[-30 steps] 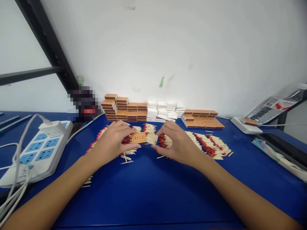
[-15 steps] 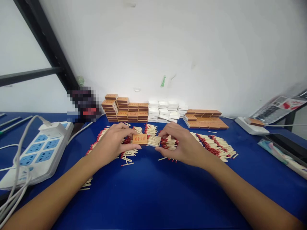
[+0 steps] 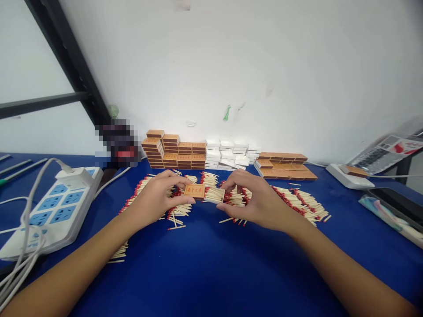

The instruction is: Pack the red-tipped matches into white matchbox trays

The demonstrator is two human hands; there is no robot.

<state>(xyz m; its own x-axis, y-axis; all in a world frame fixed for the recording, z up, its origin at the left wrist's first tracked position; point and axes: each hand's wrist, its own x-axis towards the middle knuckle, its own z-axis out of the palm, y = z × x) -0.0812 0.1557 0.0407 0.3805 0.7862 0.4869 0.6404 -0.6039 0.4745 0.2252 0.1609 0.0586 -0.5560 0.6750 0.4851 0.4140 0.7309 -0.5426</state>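
Observation:
An orange matchbox sleeve (image 3: 194, 192) with red characters is pinched between the thumb and fingers of my left hand (image 3: 167, 189). Out of its right side sticks a white inner tray (image 3: 214, 194), partly pulled out and filled with matches. My right hand (image 3: 246, 193) grips the tray's outer end with thumb and fingertips. Piles of red-headed matches (image 3: 180, 211) lie behind and below the left hand. More matches (image 3: 236, 199) show between the fingers of the right hand, and another spread (image 3: 302, 202) is farther right.
Stacked orange matchboxes (image 3: 170, 154), white trays (image 3: 228, 154) and flat orange sleeves (image 3: 286, 169) line the wall. A white power strip (image 3: 62, 202) with cables is at left. At right are a white adapter (image 3: 346, 176) and a dark phone (image 3: 399, 204).
The view has shifted slightly. My right hand and the tray's end have moved a little to the right, and slightly more of the tray may show. Both hands keep their hold.

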